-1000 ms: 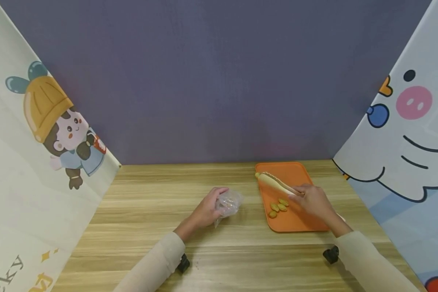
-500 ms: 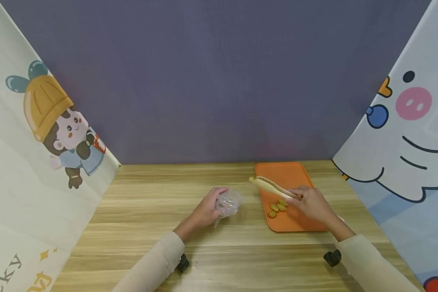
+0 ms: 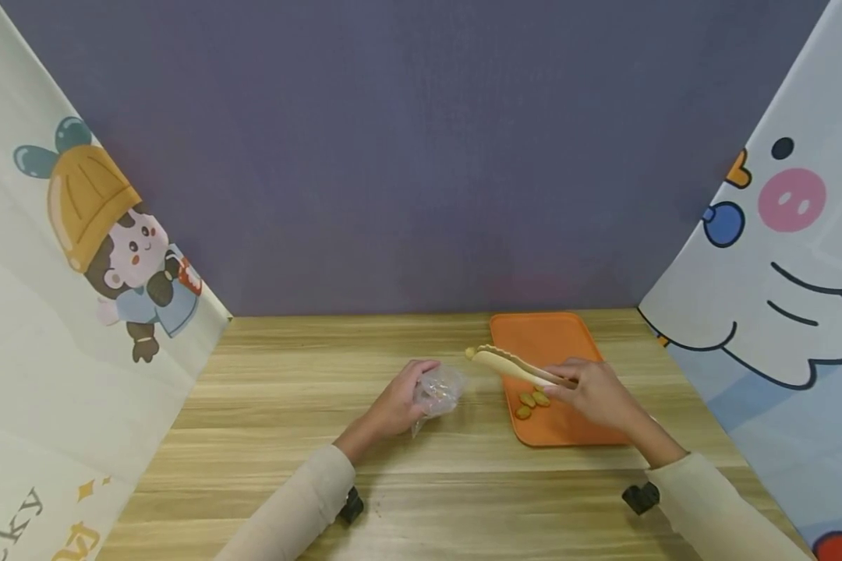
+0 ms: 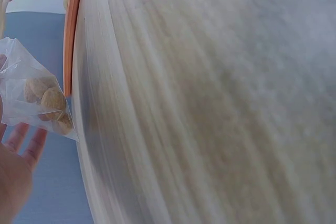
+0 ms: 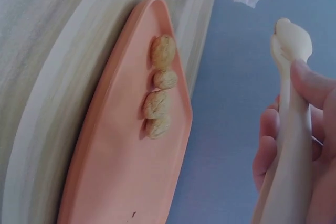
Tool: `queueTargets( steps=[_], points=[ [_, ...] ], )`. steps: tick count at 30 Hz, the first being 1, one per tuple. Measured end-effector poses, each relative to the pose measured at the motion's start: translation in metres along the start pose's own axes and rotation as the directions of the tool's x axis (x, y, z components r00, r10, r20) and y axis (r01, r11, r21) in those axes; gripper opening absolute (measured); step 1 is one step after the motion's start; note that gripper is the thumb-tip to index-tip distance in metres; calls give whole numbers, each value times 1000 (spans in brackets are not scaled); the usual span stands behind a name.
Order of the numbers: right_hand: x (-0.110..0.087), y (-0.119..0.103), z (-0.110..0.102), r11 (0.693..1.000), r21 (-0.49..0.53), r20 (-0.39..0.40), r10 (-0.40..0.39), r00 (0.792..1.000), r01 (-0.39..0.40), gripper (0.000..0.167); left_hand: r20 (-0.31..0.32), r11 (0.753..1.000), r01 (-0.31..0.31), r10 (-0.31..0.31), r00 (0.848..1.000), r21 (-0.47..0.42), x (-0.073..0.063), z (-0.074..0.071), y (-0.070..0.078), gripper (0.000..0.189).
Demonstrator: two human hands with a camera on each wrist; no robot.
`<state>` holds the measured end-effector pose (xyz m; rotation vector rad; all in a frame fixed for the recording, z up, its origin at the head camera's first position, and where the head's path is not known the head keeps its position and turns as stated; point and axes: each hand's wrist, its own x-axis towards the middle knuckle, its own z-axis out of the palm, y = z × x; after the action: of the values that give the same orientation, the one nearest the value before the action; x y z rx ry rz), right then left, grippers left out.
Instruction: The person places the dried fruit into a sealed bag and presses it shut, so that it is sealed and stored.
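Note:
My left hand [image 3: 396,401] holds a clear plastic bag [image 3: 440,389] above the table. Several wrinkled tan oval pieces [image 4: 52,98] show through it in the left wrist view. Cream-coloured tongs [image 3: 508,365] are gripped in my right hand [image 3: 596,393], thumb on one side and fingers on the other. Their closed tips, pointing left towards the bag but apart from it, pinch one small yellowish piece [image 3: 470,353]. Below the tongs, several more wrinkled pieces [image 5: 156,104] lie in a row on the orange tray [image 3: 550,339]. What kind of food they are, I cannot tell.
The tray lies flat at the right of the wooden table [image 3: 288,374]. A dark grey-blue panel [image 3: 421,171] closes off the back. Printed cloths hang at the left [image 3: 14,257] and right [image 3: 828,312] sides. Black blocks [image 3: 641,497] sit by both wrists.
My right hand has moved the tongs left and slightly nearer me, from over the tray to past its left edge. The left hand and bag have stayed in place.

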<state>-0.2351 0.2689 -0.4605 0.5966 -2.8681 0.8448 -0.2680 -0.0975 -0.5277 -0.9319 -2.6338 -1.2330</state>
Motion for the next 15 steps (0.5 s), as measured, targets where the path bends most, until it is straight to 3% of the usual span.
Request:
queueTargets(
  steps=[7, 15],
  points=[
    [0, -9, -1, 999, 17, 46, -30, 999, 29, 38, -3, 1000, -14, 14, 1000, -3, -1, 0, 1, 69],
    [3, -15, -1, 997, 3, 46, -72, 996, 72, 41, -4, 1000, -8, 8, 1000, -11, 0, -1, 1, 67]
  ],
)
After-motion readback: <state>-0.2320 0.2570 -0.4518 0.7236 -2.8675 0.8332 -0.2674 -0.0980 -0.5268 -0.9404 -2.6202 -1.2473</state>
